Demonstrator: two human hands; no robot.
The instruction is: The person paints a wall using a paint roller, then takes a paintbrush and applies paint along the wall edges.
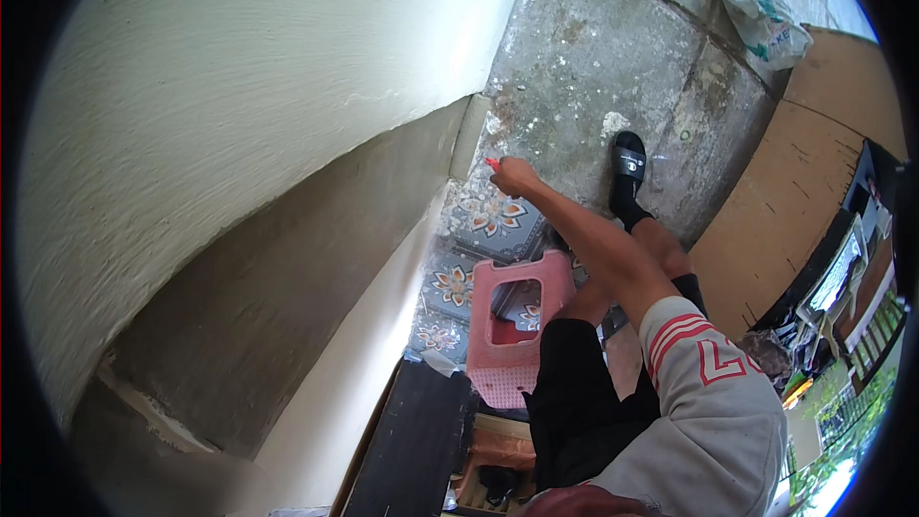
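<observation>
My right arm, in a grey sleeve with red stripes, stretches forward over the floor. My right hand (515, 177) is closed around a small red object (492, 164), mostly hidden in the fingers, so its kind is unclear. The hand is near the lower corner of a pale painted wall (287, 36) with a bare grey cement band (309, 251) along its lower part. Below the hand lie flower-patterned floor tiles (492, 219). My left hand is out of view. A pink plastic stool (484, 316) with an opening in its top stands beside my leg.
Worn concrete floor (589, 64) stretches ahead, with my foot in a black slide sandal (629, 161) on it. A brown board (775, 194) is on the right, and a white plastic sack (772, 21) is at the upper right. A black panel (409, 438) is beside the stool.
</observation>
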